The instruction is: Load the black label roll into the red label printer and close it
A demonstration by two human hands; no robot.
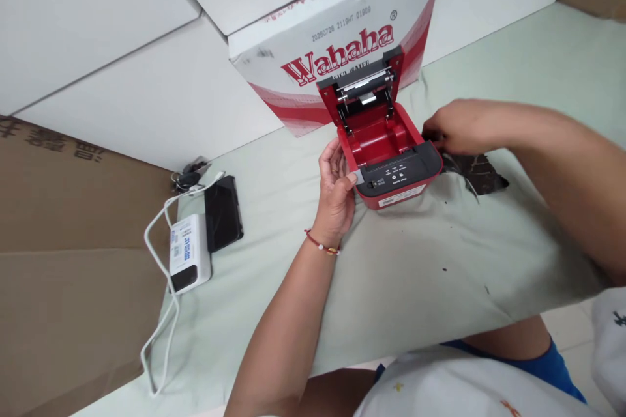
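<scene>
"Where's the printer (391,176)?"
"At the bench (391,273), nearer its back edge than its front, lid (364,81) raised, just before the carton (337,32)."
"And each grip?"
"The left hand (337,176) is closed around the printer's left side. The right hand (457,127) is by its right side, fingertips hidden; I can't tell whether it holds anything."
</scene>
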